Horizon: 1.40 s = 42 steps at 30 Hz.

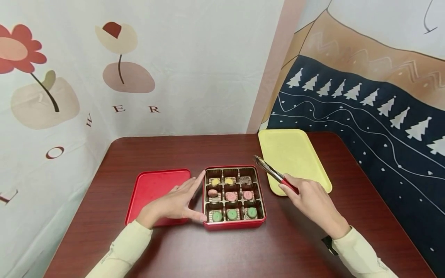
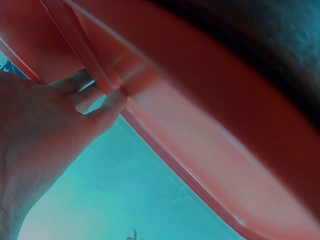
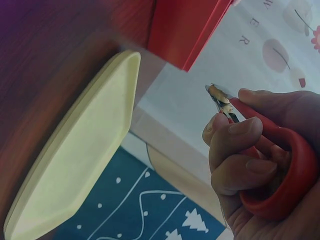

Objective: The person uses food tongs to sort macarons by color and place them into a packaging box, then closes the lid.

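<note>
A red tin box point(image 1: 233, 225) sits mid-table with a brown insert of nine cells holding yellow, pink and green sweets point(image 1: 231, 196). My left hand point(image 1: 175, 202) lies flat with straight fingers against the box's left wall, thumb at its front corner; the left wrist view shows fingertips point(image 2: 112, 102) touching the red rim point(image 2: 165, 145). My right hand point(image 1: 309, 199) grips red-handled metal tongs point(image 1: 272, 173), whose tips hover above the box's far right corner, by the yellow tray. In the right wrist view the fingers point(image 3: 240, 135) curl round the tongs' red handle point(image 3: 285, 175).
The red lid point(image 1: 154, 189) lies open side up left of the box, partly under my left hand. A yellow tray point(image 1: 292, 158) with nothing on it lies at the back right. Patterned cloth walls enclose the dark wooden table point(image 1: 243, 251) at the back and both sides.
</note>
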Tool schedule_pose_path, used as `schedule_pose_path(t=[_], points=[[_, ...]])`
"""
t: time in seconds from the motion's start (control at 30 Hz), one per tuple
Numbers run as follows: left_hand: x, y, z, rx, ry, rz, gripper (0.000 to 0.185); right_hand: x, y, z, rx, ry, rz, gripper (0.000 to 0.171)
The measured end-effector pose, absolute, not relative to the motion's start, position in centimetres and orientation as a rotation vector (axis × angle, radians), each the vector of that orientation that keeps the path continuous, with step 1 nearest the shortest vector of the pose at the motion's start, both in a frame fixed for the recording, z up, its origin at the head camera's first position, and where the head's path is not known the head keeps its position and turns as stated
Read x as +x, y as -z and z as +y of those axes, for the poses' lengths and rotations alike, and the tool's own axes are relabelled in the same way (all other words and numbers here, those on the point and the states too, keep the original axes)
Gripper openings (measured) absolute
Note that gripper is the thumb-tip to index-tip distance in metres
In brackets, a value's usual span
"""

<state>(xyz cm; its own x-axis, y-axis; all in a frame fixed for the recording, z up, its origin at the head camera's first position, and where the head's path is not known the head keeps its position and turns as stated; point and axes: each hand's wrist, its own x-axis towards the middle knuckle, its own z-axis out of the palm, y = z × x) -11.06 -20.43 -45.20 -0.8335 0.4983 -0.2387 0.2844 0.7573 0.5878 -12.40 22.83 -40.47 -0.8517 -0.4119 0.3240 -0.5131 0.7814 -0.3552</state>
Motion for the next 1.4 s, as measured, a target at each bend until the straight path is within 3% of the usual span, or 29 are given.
schedule_pose_path(t=[0.57, 0.77, 1.4], points=[[-11.1, 45.3, -20.4, 0.590, -0.774, 2.571, 0.141, -12.2, 41.5, 21.0, 0.782, -0.646, -2.779, 0.027], [-11.0, 45.3, -20.5, 0.598, -0.764, 2.575, 0.142, -12.1, 42.0, 20.6, 0.802, -0.642, -2.802, 0.018], [-11.0, 45.3, -20.4, 0.590, -0.776, 2.573, 0.142, -12.0, 43.1, 20.4, 0.818, -0.574, -2.776, 0.017]])
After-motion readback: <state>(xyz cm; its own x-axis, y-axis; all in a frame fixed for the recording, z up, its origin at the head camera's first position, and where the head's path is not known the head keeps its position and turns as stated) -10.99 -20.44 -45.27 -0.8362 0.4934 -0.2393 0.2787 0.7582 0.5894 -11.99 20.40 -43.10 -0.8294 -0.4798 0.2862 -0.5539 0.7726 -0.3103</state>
